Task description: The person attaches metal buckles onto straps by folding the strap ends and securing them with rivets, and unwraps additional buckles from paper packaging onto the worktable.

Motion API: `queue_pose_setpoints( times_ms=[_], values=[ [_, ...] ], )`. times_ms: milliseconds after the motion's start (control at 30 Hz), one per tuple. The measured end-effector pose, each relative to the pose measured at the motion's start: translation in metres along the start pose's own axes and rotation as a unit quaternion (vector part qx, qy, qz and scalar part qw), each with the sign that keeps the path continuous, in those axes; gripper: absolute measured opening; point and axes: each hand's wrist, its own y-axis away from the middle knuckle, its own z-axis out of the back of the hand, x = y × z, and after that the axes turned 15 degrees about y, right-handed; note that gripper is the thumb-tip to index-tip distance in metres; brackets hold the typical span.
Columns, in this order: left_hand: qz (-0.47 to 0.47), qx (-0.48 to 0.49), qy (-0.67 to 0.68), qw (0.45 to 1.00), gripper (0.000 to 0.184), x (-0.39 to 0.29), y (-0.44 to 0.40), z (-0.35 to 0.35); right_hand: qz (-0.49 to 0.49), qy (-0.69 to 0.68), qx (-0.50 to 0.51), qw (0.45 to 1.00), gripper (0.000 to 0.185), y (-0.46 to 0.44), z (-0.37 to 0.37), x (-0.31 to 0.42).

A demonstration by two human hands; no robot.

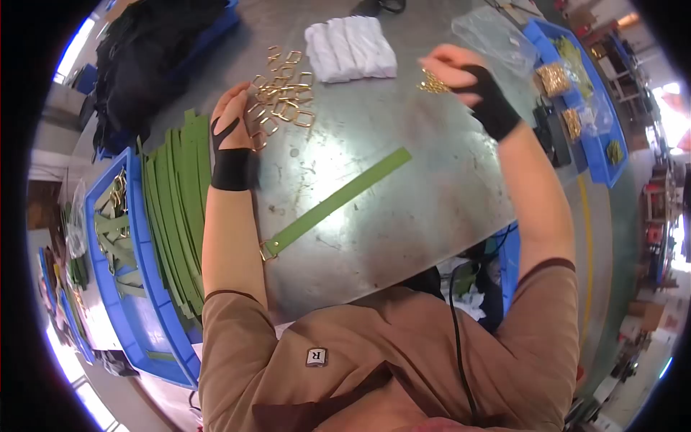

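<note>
Workshop floor (608, 237) shows beyond the right side, marked with a yellow line and bordered by cluttered shelving. Nearer is a scuffed grey metal table (461, 187), its near edge slanting just in front of the person's brown shirt (324, 317). A heap of black cloth (151, 65) covers the far left corner. Below it sits the left tray (180, 338), blue, with green pieces and gold fittings inside; the right tray (596, 155), also blue, stands along the opposite edge and carries green pieces and packets (554, 79) of gold parts. Between the left tray and the left forearm lies a long stack of straps (176, 209), all green. A clear bag (497, 39) rests beyond the right hand (461, 68), and a white bundle (350, 50) stands near the far side, between the two hands.

One single strap (342, 198) lies diagonally across the table, its near end, fitted with a gold buckle (268, 250), just beside the left forearm. Both wrists wear black wraps (234, 169). The left hand (229, 119) is at the left edge of the loose buckles (284, 97), fingers together and slightly bent; whether they grip any, I cannot tell. The right hand's fingers curl over a little pile of gold bits (432, 83); whether any are pinched cannot be made out.
</note>
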Motion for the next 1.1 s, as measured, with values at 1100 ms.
queue_pose_setpoints(
  times_ms=[1100],
  values=[
    [0.09,0.04,0.137,0.986,0.038,-0.011,0.019,-0.018,0.07,-0.335,0.237,0.909,0.017,-0.059,-0.111,0.077]
  ],
)
